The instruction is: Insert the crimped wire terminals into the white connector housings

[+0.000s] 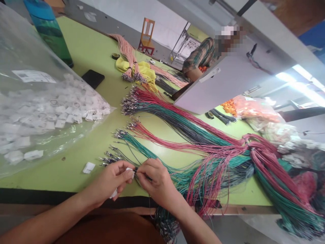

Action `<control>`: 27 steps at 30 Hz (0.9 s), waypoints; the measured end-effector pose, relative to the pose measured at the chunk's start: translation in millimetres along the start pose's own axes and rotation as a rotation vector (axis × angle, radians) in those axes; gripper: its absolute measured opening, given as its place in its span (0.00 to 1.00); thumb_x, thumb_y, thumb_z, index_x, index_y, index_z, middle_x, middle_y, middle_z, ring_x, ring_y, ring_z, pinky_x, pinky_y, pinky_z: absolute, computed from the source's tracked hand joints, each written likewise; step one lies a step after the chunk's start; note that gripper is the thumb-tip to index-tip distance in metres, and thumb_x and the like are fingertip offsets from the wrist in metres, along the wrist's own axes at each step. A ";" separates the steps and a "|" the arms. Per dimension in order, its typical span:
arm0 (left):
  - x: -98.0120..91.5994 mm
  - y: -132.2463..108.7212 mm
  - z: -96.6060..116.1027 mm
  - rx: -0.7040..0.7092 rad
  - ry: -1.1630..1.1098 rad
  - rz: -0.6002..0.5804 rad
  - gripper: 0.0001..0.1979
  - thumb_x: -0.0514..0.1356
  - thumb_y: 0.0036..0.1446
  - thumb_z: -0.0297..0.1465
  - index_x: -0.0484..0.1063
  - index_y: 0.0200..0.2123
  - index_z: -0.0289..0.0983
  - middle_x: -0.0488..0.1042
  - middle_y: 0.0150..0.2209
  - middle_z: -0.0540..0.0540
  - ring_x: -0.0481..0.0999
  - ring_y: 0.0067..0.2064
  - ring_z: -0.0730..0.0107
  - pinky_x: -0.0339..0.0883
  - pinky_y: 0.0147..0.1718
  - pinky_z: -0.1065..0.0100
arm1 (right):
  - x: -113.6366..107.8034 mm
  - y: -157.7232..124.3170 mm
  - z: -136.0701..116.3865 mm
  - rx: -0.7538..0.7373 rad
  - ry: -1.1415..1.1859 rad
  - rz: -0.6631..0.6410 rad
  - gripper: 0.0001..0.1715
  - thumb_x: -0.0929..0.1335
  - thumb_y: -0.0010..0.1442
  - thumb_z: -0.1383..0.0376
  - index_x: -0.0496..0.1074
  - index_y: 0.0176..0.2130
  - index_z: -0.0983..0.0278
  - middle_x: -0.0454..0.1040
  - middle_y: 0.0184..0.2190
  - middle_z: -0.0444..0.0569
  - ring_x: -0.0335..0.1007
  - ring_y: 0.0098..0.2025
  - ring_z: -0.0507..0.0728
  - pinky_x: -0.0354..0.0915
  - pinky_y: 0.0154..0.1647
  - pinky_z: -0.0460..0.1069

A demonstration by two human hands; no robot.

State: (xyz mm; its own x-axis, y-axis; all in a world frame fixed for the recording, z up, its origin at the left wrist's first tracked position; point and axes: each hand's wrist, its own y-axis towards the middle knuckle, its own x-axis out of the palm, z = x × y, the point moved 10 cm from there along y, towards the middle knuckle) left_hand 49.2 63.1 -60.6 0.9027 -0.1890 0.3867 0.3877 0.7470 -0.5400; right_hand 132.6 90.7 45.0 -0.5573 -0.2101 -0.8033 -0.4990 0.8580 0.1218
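Observation:
My left hand (111, 181) is closed on a small white plastic connector (130, 172) at the near edge of the green table (101, 61). My right hand (154, 179) pinches a thin dark wire (142, 174) whose end meets the connector. Right behind my hands lie fanned bundles of red, green and black wires (177, 142) with metal terminals on their tips. Another loose white connector (88, 167) rests on the table left of my left hand.
A big clear bag of white connectors (38, 112) fills the left side. Behind it stand a teal bottle (50, 30) and a black phone (93, 78). Pink wire bundles (128, 57) lie on a yellow cloth. A person (203, 57) sits beyond a white divider (228, 81).

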 end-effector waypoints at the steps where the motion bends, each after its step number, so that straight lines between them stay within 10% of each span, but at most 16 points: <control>1: 0.2 0.2 -0.7 0.000 0.002 -0.001 0.17 0.63 0.50 0.43 0.68 0.36 0.36 0.66 0.24 0.55 0.58 0.16 0.82 0.53 0.09 0.79 | 2.2 0.7 -0.8 0.000 0.011 0.005 0.11 0.64 0.60 0.71 0.71 0.27 0.63 0.73 0.26 0.46 0.68 0.30 0.52 0.60 0.37 0.49; 7: 1.3 -0.5 -2.7 -0.010 -0.082 -0.041 0.16 0.63 0.52 0.41 0.68 0.38 0.36 0.67 0.25 0.54 0.57 0.16 0.83 0.52 0.09 0.80 | -4.7 -12.4 23.2 0.165 0.368 -0.019 0.13 0.64 0.63 0.65 0.74 0.30 0.64 0.76 0.27 0.49 0.71 0.30 0.52 0.66 0.33 0.47; 13: 2.6 -7.3 12.7 -0.026 -0.454 -0.119 0.10 0.65 0.51 0.30 0.69 0.35 0.36 0.70 0.34 0.49 0.68 0.26 0.81 0.51 0.12 0.83 | -6.9 -76.3 16.1 0.265 0.918 -0.674 0.26 0.62 0.63 0.49 0.73 0.28 0.66 0.75 0.20 0.48 0.69 0.17 0.50 0.61 0.15 0.42; 18: 14.8 -10.6 8.0 -0.075 -0.296 -0.173 0.05 0.59 0.53 0.25 0.66 0.35 0.37 0.73 0.35 0.48 0.69 0.23 0.82 0.48 0.10 0.83 | -15.4 -38.0 31.7 0.197 0.014 -0.116 0.09 0.64 0.61 0.69 0.74 0.34 0.65 0.74 0.29 0.50 0.71 0.30 0.53 0.66 0.31 0.46; 21: 21.8 -14.4 3.5 -0.081 -0.070 -0.228 0.03 0.52 0.56 0.26 0.64 0.35 0.37 0.69 0.20 0.54 0.53 0.12 0.85 0.45 0.08 0.81 | 10.0 -23.2 26.4 0.093 -0.326 -0.034 0.09 0.63 0.58 0.73 0.71 0.30 0.65 0.71 0.28 0.51 0.68 0.31 0.56 0.65 0.32 0.49; 27: 24.2 -16.7 -8.5 -0.078 0.156 -0.313 0.11 0.48 0.49 0.21 0.63 0.35 0.38 0.61 0.18 0.58 0.52 0.15 0.82 0.49 0.11 0.81 | -15.2 -31.0 37.3 0.096 -0.149 0.130 0.10 0.61 0.58 0.75 0.67 0.31 0.63 0.70 0.28 0.47 0.67 0.32 0.54 0.64 0.35 0.48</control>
State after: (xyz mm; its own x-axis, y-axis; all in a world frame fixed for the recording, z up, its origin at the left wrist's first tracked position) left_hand 66.2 40.6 -48.6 0.7529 -0.5008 0.4271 0.6580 0.5875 -0.4712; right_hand 181.3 84.7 31.7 -0.5052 -0.0295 -0.8625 -0.3599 0.9156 0.1795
